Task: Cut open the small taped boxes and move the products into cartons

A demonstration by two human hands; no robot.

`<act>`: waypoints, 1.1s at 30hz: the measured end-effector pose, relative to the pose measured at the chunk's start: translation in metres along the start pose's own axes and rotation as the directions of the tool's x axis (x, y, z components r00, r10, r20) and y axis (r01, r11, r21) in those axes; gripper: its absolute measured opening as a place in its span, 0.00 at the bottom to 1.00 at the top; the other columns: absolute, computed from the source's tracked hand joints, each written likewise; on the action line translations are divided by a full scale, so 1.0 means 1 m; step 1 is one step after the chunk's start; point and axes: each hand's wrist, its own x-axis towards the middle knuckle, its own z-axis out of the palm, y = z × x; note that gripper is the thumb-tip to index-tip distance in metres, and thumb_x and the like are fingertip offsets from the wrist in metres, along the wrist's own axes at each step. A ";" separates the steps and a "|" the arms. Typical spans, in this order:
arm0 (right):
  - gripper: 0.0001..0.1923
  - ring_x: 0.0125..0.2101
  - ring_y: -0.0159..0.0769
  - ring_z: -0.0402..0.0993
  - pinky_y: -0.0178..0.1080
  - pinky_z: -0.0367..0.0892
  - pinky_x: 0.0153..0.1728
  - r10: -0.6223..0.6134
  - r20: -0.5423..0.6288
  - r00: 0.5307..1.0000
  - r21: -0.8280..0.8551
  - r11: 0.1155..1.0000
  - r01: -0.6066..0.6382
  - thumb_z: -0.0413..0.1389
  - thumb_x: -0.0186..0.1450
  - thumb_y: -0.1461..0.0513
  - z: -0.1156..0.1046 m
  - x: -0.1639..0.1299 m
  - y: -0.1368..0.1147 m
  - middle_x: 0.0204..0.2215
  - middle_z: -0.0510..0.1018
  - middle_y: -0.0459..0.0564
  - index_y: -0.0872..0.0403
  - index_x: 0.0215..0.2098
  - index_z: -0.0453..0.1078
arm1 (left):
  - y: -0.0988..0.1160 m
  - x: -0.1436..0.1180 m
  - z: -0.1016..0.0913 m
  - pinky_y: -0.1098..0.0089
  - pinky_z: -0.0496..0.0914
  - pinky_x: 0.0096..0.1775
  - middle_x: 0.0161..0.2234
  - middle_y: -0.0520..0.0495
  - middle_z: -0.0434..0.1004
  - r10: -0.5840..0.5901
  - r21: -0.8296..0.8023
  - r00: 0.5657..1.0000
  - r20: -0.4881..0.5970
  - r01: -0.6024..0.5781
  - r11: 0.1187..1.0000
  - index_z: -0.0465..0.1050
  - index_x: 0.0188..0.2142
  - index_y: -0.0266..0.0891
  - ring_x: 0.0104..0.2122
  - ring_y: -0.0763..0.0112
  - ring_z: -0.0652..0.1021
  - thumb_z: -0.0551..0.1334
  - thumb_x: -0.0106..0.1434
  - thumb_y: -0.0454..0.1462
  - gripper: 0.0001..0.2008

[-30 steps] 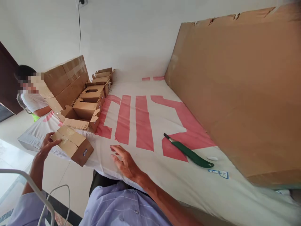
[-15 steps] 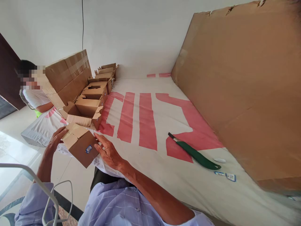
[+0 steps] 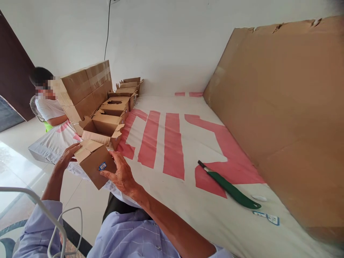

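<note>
A small cardboard box (image 3: 94, 163) is held up at the near edge of the white sheet (image 3: 193, 200), just in front of a row of opened boxes (image 3: 107, 122). It's gripped from both sides: the left hand (image 3: 66, 157) is curled around the far end, and the right hand (image 3: 120, 173) is wrapped on the near side, fingers spread over the face with the blue sticker (image 3: 102, 166). A green knife (image 3: 229, 186) is left well apart on the sheet, near a big cardboard sheet (image 3: 282, 107). Another person (image 3: 47, 104) is seen behind a large taped box (image 3: 83, 89).
</note>
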 end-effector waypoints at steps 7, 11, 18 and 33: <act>0.34 0.56 0.49 0.76 0.51 0.75 0.58 0.016 -0.028 0.999 -0.025 1.000 -0.017 0.71 0.62 0.62 0.003 0.005 0.003 0.54 0.79 0.53 0.46 0.65 0.72 | -0.012 0.006 -0.003 0.62 0.80 0.39 0.60 0.38 0.81 -0.010 -0.039 1.000 0.019 0.011 0.999 0.79 0.64 0.47 0.58 0.41 0.79 0.67 0.61 0.64 0.39; 0.30 0.55 0.50 0.76 0.53 0.74 0.59 -0.024 -0.014 1.000 -0.002 1.000 0.024 0.68 0.66 0.61 0.001 0.006 0.005 0.54 0.79 0.55 0.46 0.66 0.71 | -0.013 0.006 -0.003 0.66 0.80 0.36 0.62 0.39 0.80 -0.013 -0.048 1.000 0.020 0.014 0.999 0.79 0.63 0.47 0.57 0.44 0.80 0.67 0.61 0.64 0.38; 0.20 0.55 0.50 0.77 0.52 0.77 0.55 -0.133 -0.067 0.989 -0.067 0.989 0.129 0.61 0.72 0.61 -0.005 -0.007 -0.001 0.54 0.79 0.58 0.48 0.62 0.73 | -0.013 0.005 -0.002 0.65 0.81 0.36 0.59 0.37 0.82 -0.019 -0.072 1.000 0.023 0.021 0.997 0.78 0.64 0.45 0.55 0.45 0.82 0.68 0.59 0.64 0.41; 0.18 0.44 0.43 0.81 0.43 0.81 0.45 -0.095 -0.012 0.995 -0.023 0.995 0.095 0.56 0.72 0.65 0.008 -0.027 -0.007 0.45 0.82 0.56 0.51 0.58 0.78 | -0.015 0.010 -0.004 0.65 0.79 0.36 0.54 0.41 0.86 -0.078 -0.054 0.996 0.037 0.080 0.995 0.76 0.67 0.48 0.48 0.49 0.85 0.66 0.61 0.65 0.41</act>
